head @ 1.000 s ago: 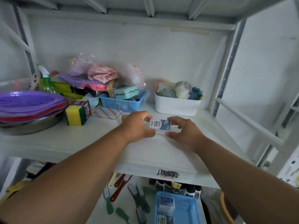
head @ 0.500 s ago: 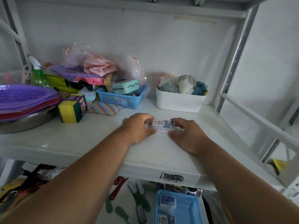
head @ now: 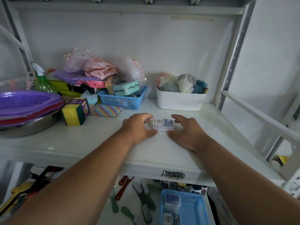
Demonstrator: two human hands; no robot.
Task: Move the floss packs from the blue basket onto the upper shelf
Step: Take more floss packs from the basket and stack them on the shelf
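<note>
Setting down: I read this step as placing a floss pack [head: 162, 124] on the upper shelf [head: 90, 140].
Left hand [head: 138, 127]: I see it curled over the pack's left end, fingers touching it and thumb along its near edge.
Right hand [head: 185, 131]: I see it opened, fingers spread just beside the pack's right end; contact I cannot confirm.
Pack position: it lies flat on the shelf board between my two hands, label up.
Beyond the hands: a white bin [head: 180, 100] sits past the right hand; a small blue tray [head: 123, 101] sits past the left.
Blue basket [head: 197, 208]: it stands on the lower level, below the right forearm, and holds at least two more floss packs [head: 172, 200].
Done: I judge one pack delivered, pending release.
Left: the packs in the basket are yet to be moved.
</note>
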